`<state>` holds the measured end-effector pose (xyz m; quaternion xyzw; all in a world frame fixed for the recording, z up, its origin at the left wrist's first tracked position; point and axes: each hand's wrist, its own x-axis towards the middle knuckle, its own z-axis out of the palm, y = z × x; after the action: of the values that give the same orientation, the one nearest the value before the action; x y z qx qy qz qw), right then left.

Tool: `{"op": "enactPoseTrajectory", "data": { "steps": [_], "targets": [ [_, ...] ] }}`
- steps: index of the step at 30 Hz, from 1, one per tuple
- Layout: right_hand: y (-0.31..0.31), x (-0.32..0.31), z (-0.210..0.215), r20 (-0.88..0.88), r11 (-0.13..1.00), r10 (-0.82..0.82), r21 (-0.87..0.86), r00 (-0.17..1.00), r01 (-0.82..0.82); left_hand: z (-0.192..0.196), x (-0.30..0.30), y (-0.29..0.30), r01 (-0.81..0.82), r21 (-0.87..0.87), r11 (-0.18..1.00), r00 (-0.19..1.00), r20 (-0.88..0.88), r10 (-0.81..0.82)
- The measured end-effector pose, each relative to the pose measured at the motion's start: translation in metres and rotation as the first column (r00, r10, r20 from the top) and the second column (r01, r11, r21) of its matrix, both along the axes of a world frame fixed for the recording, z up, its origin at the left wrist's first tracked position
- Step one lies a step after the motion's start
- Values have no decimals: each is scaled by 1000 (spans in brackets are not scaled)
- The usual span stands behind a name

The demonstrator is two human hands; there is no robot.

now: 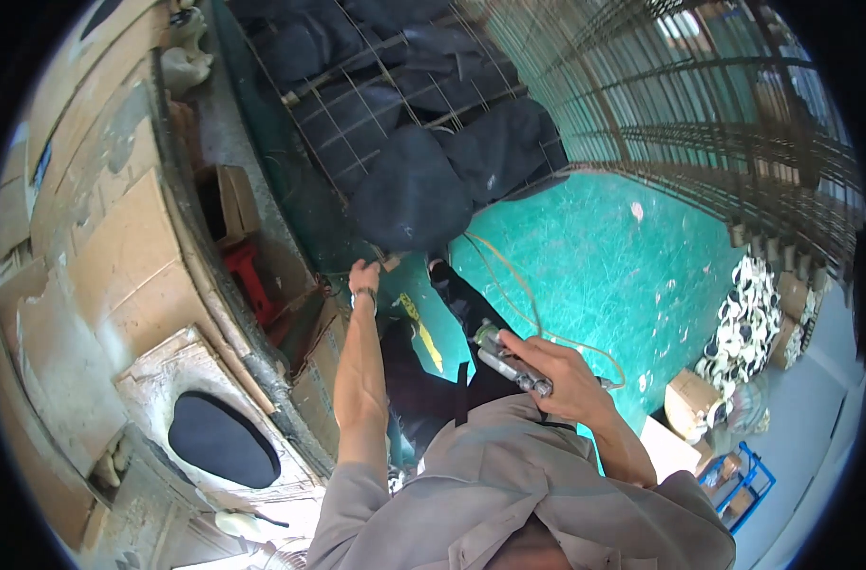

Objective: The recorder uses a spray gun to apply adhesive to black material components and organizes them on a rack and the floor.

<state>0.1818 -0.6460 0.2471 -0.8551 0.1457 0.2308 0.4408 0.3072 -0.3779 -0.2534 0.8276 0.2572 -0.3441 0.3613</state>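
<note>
My right hand [564,370] is wrapped round a silver hand-held air tool [513,361], held in front of my waist. A thin yellowish hose [520,285] loops over the floor and ends near this hand. Stretched forward, my left hand [364,276] has its fingers curled at the near edge of a stack of dark foam-like pads [412,190]. What those fingers hold is too small to make out. Beside them is a small brown piece [391,262]. The pads lie on and among the bars of a wire rack [366,90].
A cardboard-covered bench [119,271] runs along my left, with a black oval pad [224,440] on it. Below its edge sits a red object [249,280]. Tall wire mesh [670,95] stands at the right. Black-and-white pieces [740,318] and a blue cart [751,480] are farther right.
</note>
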Motion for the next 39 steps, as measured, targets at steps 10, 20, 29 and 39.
{"op": "enactPoseTrajectory", "data": {
  "steps": [10,20,29,39],
  "targets": [
    [130,45,164,475,679,507,294,719,-673,166,-187,160,-713,-375,592,684,-189,704],
    [253,27,204,624,348,731,9,277,-938,164,-411,219,-972,-209,107,128,-91,988],
    [287,35,213,557,278,807,-64,197,-958,120,-535,86,-943,-166,287,331,-401,854],
    [333,32,213,685,362,705,-123,186,-924,128,-478,154,-886,-334,-323,-183,-389,903]
  ]
}}
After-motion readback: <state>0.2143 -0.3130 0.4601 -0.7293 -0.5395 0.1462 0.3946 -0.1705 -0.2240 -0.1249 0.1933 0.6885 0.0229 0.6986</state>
